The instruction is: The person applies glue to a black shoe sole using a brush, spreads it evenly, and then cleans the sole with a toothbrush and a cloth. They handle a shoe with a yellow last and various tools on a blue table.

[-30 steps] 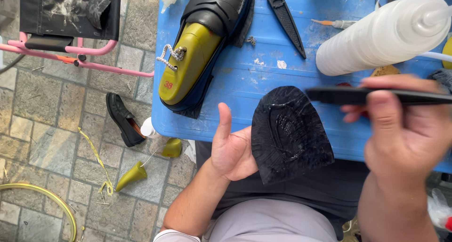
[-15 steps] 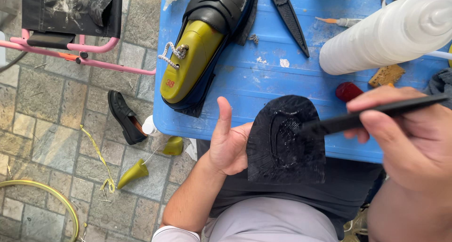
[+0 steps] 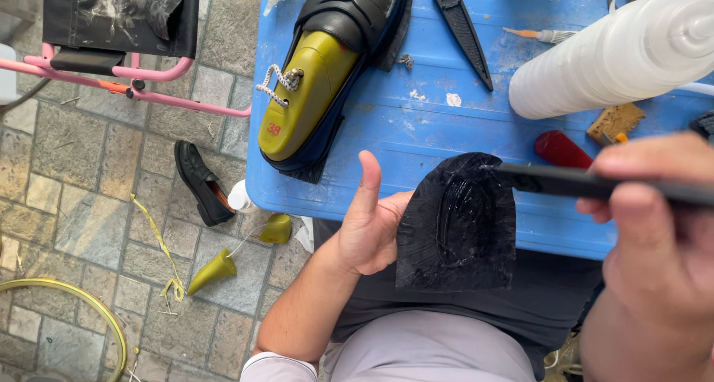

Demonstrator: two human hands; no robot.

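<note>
Obs.: left hand (image 3: 368,229) supports a black rubber sole piece (image 3: 457,222) from beneath, thumb raised clear of it; fingers are hidden under the sole, so the grip there reads as cradling, closed around its left edge. The sole sits over the person's lap, its upper end overlapping the near edge of the blue bench (image 3: 416,140).

Right hand (image 3: 654,241) is clamped on a thin dark tool handle (image 3: 595,183). The handle runs almost level, right to left, and its tip lies on the upper right part of the sole.

Key relation: the sole's long axis runs roughly away from the body, crosswise to the tool (the glossy patch sits mid-sole, just left of and below the tip). The right hand is the working one; the left only steadies.

Also on the bench: a shoe on a yellow-green last (image 3: 327,69), a white squeeze bottle (image 3: 617,51).
</note>
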